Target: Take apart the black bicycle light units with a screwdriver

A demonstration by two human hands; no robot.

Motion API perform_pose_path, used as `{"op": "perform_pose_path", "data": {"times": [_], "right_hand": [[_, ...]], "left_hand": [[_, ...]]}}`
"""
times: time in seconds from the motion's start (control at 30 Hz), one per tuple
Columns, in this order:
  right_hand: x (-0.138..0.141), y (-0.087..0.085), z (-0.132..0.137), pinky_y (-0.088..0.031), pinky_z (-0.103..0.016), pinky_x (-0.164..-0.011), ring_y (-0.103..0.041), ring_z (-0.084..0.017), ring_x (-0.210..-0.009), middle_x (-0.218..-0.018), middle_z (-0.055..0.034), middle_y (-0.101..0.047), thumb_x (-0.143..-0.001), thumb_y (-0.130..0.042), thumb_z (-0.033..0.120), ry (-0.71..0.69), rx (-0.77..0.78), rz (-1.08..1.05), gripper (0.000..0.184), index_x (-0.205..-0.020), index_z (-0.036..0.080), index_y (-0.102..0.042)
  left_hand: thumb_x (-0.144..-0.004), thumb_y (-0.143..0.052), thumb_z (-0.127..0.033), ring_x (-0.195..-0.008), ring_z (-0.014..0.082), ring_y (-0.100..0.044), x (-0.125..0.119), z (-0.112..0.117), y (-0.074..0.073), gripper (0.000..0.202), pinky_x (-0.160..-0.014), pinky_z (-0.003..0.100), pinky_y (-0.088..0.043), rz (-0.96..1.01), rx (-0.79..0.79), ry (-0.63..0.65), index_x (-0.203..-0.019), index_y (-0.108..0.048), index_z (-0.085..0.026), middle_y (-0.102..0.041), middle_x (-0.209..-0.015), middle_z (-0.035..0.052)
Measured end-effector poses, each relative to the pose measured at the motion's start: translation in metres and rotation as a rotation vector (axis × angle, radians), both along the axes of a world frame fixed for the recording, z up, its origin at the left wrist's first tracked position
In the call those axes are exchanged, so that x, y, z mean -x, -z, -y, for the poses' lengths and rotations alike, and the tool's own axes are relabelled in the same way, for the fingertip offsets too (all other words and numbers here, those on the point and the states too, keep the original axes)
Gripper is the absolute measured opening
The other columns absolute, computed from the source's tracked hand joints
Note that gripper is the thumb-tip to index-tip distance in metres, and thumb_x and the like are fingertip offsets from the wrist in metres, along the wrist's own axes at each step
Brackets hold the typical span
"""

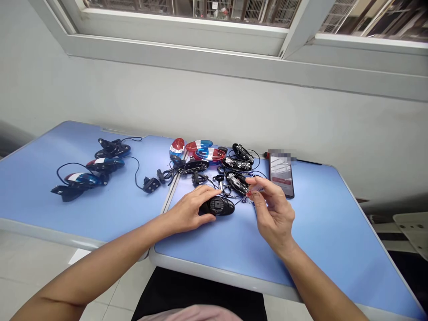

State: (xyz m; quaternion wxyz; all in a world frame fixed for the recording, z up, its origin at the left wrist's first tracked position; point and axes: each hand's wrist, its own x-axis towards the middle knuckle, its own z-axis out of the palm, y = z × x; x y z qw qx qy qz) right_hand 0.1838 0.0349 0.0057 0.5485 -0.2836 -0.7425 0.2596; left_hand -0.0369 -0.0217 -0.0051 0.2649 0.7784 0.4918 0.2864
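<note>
My left hand (192,207) grips a black oval base part (219,206) and holds it down on the blue table (321,232). My right hand (269,205) hovers just right of it, fingers pinched together near several small screws (246,200); what the pinch holds is too small to make out. Directly behind my hands lies a heap of black wired parts (236,171) and red-white-blue light covers (203,149).
A phone (281,176) with its screen lit lies to the right of the heap. On a second blue table at the left sit assembled lights with wires (90,171) and a black plug (151,183). A wall and window sill run behind.
</note>
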Motion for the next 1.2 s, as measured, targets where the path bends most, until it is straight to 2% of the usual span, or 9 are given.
{"op": "perform_pose_path", "data": {"times": [0.1, 0.2, 0.33, 0.47, 0.57, 0.7, 0.83, 1.07, 1.2], "right_hand": [[-0.0009, 0.0002, -0.0019, -0.057, -0.030, -0.067, -0.061, -0.016, -0.088, -0.114, -0.0053, -0.061, -0.091, -0.060, 0.010, 0.022, -0.008, 0.003, 0.037, -0.123, 0.030, -0.061], [-0.0011, 0.0005, -0.0020, -0.055, -0.029, -0.065, -0.061, -0.013, -0.077, -0.100, -0.0017, -0.062, -0.087, -0.065, 0.010, 0.084, 0.001, -0.029, 0.037, -0.119, 0.030, -0.063], [-0.0004, -0.0015, 0.0007, -0.058, -0.029, -0.065, -0.064, -0.013, -0.073, -0.100, -0.0028, -0.067, -0.092, -0.057, 0.012, 0.094, 0.095, -0.071, 0.040, -0.128, 0.028, -0.054], [-0.0008, -0.0029, 0.0003, -0.059, -0.032, -0.069, -0.065, -0.016, -0.084, -0.106, -0.0053, -0.067, -0.092, -0.059, 0.016, 0.050, 0.092, -0.034, 0.029, -0.119, 0.026, -0.060], [-0.0011, -0.0033, -0.0004, -0.058, -0.030, -0.067, -0.065, -0.015, -0.080, -0.100, -0.0031, -0.066, -0.089, -0.064, 0.016, 0.087, 0.120, -0.044, 0.027, -0.114, 0.026, -0.062], [-0.0017, -0.0040, 0.0003, -0.059, -0.031, -0.070, -0.066, -0.014, -0.078, -0.102, -0.0031, -0.069, -0.094, -0.056, 0.015, 0.057, 0.188, -0.081, 0.027, -0.118, 0.027, -0.061], [-0.0026, -0.0033, -0.0012, -0.059, -0.033, -0.070, -0.064, -0.016, -0.087, -0.112, -0.0061, -0.065, -0.093, -0.058, 0.017, 0.005, 0.122, -0.032, 0.029, -0.120, 0.028, -0.063], [-0.0028, -0.0044, 0.0003, -0.058, -0.032, -0.066, -0.066, -0.014, -0.072, -0.098, -0.0026, -0.068, -0.093, -0.057, 0.012, 0.074, 0.070, -0.049, 0.036, -0.125, 0.028, -0.059], [-0.0030, -0.0055, 0.0014, -0.058, -0.032, -0.065, -0.067, -0.015, -0.071, -0.099, -0.0035, -0.070, -0.093, -0.057, 0.017, 0.048, 0.076, -0.017, 0.025, -0.116, 0.025, -0.062]], "left_hand": [[-0.079, -0.072, -0.014, -0.120, 0.0276, -0.055, 0.0005, 0.0001, 0.0002, 0.065, -0.102, 0.043, -0.047, -0.013, -0.005, -0.001, -0.139, -0.047, -0.024, -0.058, -0.128, 0.0098], [-0.080, -0.070, -0.013, -0.122, 0.0284, -0.054, 0.0007, 0.0000, 0.0001, 0.065, -0.104, 0.045, -0.046, -0.024, -0.004, 0.002, -0.140, -0.046, -0.024, -0.057, -0.131, 0.0105], [-0.081, -0.069, -0.014, -0.122, 0.0287, -0.054, 0.0011, -0.0002, -0.0001, 0.064, -0.105, 0.048, -0.045, -0.035, 0.000, 0.006, -0.140, -0.045, -0.024, -0.057, -0.132, 0.0116], [-0.082, -0.069, -0.015, -0.122, 0.0286, -0.054, 0.0017, -0.0001, 0.0003, 0.064, -0.105, 0.047, -0.045, -0.042, -0.013, 0.006, -0.140, -0.044, -0.026, -0.057, -0.133, 0.0106], [-0.082, -0.068, -0.014, -0.123, 0.0286, -0.054, 0.0018, 0.0002, 0.0006, 0.064, -0.105, 0.047, -0.045, -0.045, -0.019, 0.003, -0.140, -0.045, -0.025, -0.058, -0.133, 0.0106], [-0.081, -0.069, -0.014, -0.123, 0.0284, -0.054, 0.0014, 0.0005, 0.0009, 0.064, -0.105, 0.047, -0.045, -0.042, -0.017, -0.002, -0.139, -0.045, -0.025, -0.057, -0.133, 0.0106], [-0.081, -0.069, -0.013, -0.123, 0.0284, -0.054, 0.0010, 0.0001, 0.0007, 0.064, -0.105, 0.048, -0.045, -0.042, -0.021, 0.003, -0.139, -0.045, -0.024, -0.058, -0.133, 0.0113], [-0.081, -0.070, -0.014, -0.123, 0.0293, -0.054, 0.0020, 0.0000, 0.0015, 0.063, -0.105, 0.050, -0.045, -0.041, -0.031, 0.003, -0.139, -0.046, -0.023, -0.059, -0.132, 0.0117], [-0.081, -0.069, -0.014, -0.122, 0.0291, -0.055, 0.0025, 0.0001, 0.0019, 0.064, -0.105, 0.049, -0.045, -0.042, -0.034, 0.001, -0.140, -0.045, -0.026, -0.059, -0.132, 0.0105]]}}
